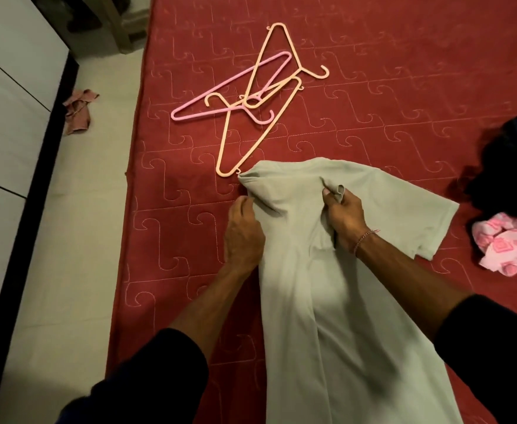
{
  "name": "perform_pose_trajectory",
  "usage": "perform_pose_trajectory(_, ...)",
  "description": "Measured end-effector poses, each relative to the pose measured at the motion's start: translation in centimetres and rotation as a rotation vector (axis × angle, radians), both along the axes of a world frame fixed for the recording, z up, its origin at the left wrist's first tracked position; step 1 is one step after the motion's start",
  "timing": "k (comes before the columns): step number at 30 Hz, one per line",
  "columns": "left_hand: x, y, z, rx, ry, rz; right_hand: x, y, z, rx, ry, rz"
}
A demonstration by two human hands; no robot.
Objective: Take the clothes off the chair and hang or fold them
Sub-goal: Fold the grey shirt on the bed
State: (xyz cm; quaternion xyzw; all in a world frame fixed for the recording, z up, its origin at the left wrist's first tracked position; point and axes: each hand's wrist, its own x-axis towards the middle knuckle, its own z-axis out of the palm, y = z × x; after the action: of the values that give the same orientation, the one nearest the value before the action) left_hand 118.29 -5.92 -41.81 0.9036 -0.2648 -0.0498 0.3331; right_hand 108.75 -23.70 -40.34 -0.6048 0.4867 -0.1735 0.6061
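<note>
On the red quilted mattress (404, 87) lies one grey t-shirt (306, 270), its hem cut off below. The left hand (241, 237) pinches its shoulder edge; the right hand (346, 218) grasps the collar. Three hangers overlap beyond: two peach hangers (251, 139), one pink hanger (220, 90). A dark garment (508, 166) and a pink patterned cloth (508, 246) are cut off at right
</note>
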Motion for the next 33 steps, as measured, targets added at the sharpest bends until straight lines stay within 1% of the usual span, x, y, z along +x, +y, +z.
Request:
perform_pose_trajectory(3, 0.1, -0.8, -1.0, 0.115, -0.040, -0.158, -1.0, -0.4, 0.0, -0.203, 0.066, 0.050)
perform_pose_trajectory(5, 0.5, -1.6, -1.4, 0.178, -0.043, -0.205, -1.3, -0.9, -0.4, -0.275, 0.164, 0.100)
perform_pose_trajectory(7, 1.1, -2.5, -1.5, 0.140, -0.010, -0.163, -1.5, -1.6, -0.9, -0.319, 0.285, 0.150)
perform_pose_trajectory(9, 2.0, -3.2, -1.2, 0.059, 0.029, -0.056, -1.6, -1.9, -0.9, -0.363, 0.423, 0.200)
perform_pose_trajectory(11, 3.2, -3.6, -0.9, -0.021, 0.086, 0.066, -1.4, -1.6, -0.4, -0.505, 0.541, 0.219)
perform_pose_trajectory(12, 3.8, -3.8, -0.6, -0.065, 0.143, 0.122, -1.1, -1.4, -0.1, -0.626, 0.545, 0.226)
perform_pose_trajectory(14, 5.2, -4.2, 0.1, -0.196, 0.302, 0.247, 0.2, -0.9, 0.3, -0.860, 0.472, 0.291)
perform_pose_trajectory(15, 5.9, -4.3, 0.3, -0.271, 0.396, 0.319, 1.2, -0.8, 0.3, -0.917, 0.414, 0.354)
perform_pose_trajectory(17, 6.8, -4.3, 1.1, -0.388, 0.582, 0.429, 3.7, -0.7, 0.4, -0.961, 0.319, 0.512)
perform_pose_trajectory(19, 7.5, -4.3, 1.1, -0.417, 0.687, 0.452, 6.6, -0.6, 0.5, -1.047, 0.300, 0.669)
perform_pose_trajectory(20, 7.7, -4.2, 1.0, -0.408, 0.717, 0.442, 8.1, -0.6, 0.5, -1.059, 0.302, 0.733)
perform_pose_trajectory(22, 8.0, -4.2, 0.9, -0.391, 0.756, 0.418, 10.9, -0.6, 0.5, -0.981, 0.339, 0.818)
perform_pose_trajectory(25, 8.8, -4.0, 0.8, -0.351, 0.796, 0.374, 13.9, -1.2, 0.3, -0.930, 0.479, 0.880)
perform_pose_trajectory(26, 8.9, -4.0, 0.9, -0.347, 0.816, 0.368, 14.5, -1.3, 0.4, -0.915, 0.477, 0.878)
perform_pose_trajectory(28, 9.2, -4.0, 1.0, -0.390, 0.872, 0.371, 15.2, -1.8, 0.4, -0.815, 0.427, 0.830)
perform_pose_trajectory(30, 9.4, -3.9, 0.9, -0.480, 0.929, 0.376, 15.3, -2.1, 0.4, -0.725, 0.395, 0.712)
perform_pose_trajectory(31, 9.5, -3.8, 0.8, -0.506, 0.946, 0.374, 15.2, -2.2, 0.3, -0.740, 0.403, 0.661)
perform_pose_trajectory(33, 9.5, -3.7, 0.3, -0.475, 0.920, 0.376, 14.8, -2.1, -0.1, -0.867, 0.439, 0.633)
